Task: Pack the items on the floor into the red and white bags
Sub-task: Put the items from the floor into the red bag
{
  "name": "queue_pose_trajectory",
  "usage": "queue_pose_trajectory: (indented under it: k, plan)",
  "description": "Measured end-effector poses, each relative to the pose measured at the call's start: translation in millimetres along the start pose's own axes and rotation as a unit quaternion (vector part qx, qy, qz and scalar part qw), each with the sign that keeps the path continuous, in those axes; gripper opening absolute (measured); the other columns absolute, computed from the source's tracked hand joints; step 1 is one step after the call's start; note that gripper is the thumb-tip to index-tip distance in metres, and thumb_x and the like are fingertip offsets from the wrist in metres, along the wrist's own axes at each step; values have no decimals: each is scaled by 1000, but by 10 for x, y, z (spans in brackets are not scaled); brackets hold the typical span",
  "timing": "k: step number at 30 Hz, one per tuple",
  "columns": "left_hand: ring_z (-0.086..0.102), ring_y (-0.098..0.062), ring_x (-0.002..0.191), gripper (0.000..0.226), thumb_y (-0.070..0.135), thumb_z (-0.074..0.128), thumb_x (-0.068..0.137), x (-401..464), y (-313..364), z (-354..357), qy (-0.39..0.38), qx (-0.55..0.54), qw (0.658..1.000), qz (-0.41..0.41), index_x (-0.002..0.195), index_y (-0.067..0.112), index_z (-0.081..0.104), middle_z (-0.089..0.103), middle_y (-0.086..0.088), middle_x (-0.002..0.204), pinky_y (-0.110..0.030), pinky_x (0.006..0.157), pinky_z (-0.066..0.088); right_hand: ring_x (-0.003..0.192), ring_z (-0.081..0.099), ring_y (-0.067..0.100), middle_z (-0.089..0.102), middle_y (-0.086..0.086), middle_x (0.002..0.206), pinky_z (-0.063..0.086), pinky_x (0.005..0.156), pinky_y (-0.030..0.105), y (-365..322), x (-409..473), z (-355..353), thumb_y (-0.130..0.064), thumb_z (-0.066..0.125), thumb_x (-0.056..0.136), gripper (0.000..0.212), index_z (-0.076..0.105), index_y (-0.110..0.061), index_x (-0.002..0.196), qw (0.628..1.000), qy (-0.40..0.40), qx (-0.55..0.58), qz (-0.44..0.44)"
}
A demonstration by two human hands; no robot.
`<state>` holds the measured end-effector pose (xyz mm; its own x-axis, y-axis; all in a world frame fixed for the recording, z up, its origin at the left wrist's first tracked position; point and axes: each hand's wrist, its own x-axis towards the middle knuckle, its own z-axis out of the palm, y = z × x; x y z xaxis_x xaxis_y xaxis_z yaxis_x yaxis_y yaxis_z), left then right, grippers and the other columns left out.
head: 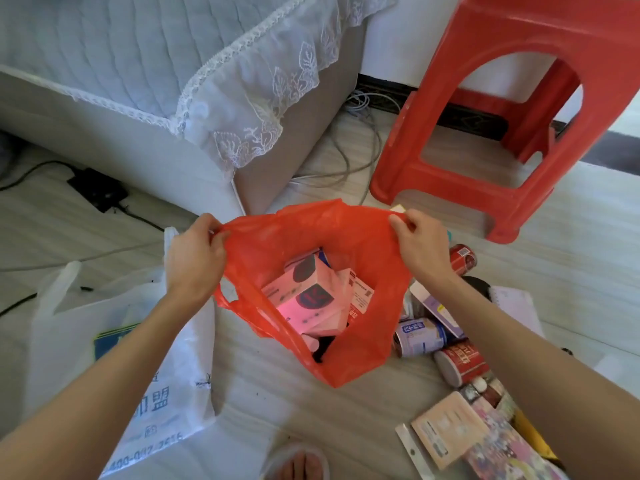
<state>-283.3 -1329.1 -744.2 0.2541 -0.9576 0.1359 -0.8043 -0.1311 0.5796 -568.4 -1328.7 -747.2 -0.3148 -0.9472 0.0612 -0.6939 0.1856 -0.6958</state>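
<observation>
- Pale wood-look floor (346, 417) fills the view, with a lace-edged bed (138, 81) at 11 o'clock and a red plastic stool (502, 116) at 1 o'clock.
- Left hand (195, 256) pinches the red bag (346, 271) by its rim at 9 o'clock, fingers curled round the plastic.
- Right hand (420, 245) pinches the opposite rim at 3 o'clock, so the mouth is held wide.
- Pink boxes (308, 296) lie inside the red bag.
- White bag (156, 375) lies at 8 o'clock, a blue-green item showing through it.
- Cans (420, 337), packets and a flat card (446, 427) lie loose at 4 o'clock.
</observation>
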Motion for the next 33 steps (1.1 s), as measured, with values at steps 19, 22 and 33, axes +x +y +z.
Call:
queue_pose_trajectory:
  k: [19, 22, 33]
  plan:
    - [62, -34, 85, 23, 15, 47, 91, -663, -299, -136, -97, 100, 989, -40, 113, 11, 54, 68, -14, 98, -41, 72, 51, 68, 48, 14, 60, 4, 80, 27, 52, 22, 512, -676, -75, -24, 48, 95, 25, 66, -9, 88, 984, -137, -107, 40]
    - [53, -36, 102, 36, 17, 57, 87, -778, -252, -134, -43, 124, 991, 28, 122, 8, 49, 57, -17, 113, -47, 82, 46, 76, 52, 16, 65, 9, 92, 33, 60, 25, 490, -723, -77, -22, 49, 94, 23, 67, -8, 97, 987, -130, -86, 39]
    - [67, -28, 79, 48, 6, 77, 38, -1425, -171, 525, -184, 378, 819, 391, 82, 22, 74, 71, -4, 80, -48, 87, 31, 99, 60, 22, 63, 7, 112, 42, 76, 27, 698, -1189, -73, -36, 60, 86, 43, 53, -11, 121, 980, -173, -51, 82]
